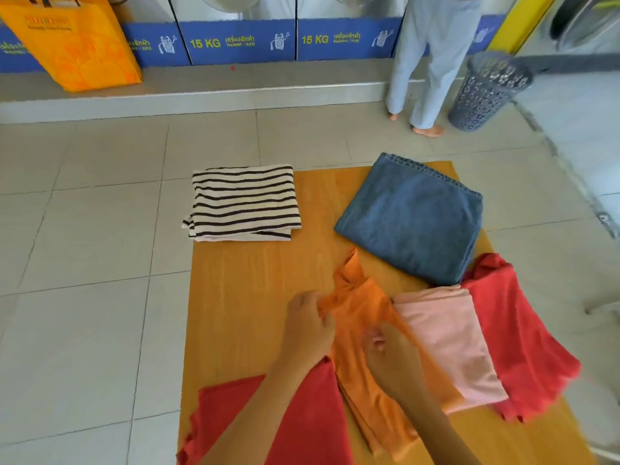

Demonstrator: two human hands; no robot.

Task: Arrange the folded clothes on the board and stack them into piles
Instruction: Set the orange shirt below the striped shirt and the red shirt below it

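An orange shopping bag (75,45) stands at far left on the ledge before a row of washing machines (236,25); its contents cannot be seen. Further right, a wooden board (248,283) lies on the tiled floor (87,213), its long axis running away from the viewer. At the board's far left corner sits a folded striped shirt (243,203), long side across, partly overhanging the edge. At the near left lies a red garment (302,417). The left hand (310,325) pinches the left edge of an orange garment (364,347), which stretches lengthwise from near to far up the board's middle; the right hand (391,350) presses closed on its centre. Just right, a folded pink garment (453,344) rests on a second red garment (523,333). Beyond these lies a folded blue denim piece (412,219), turned diagonally. A person's trousered legs (426,62) stand near the machines, and a perforated grey basket (488,92) leans at far right, its inside not visible
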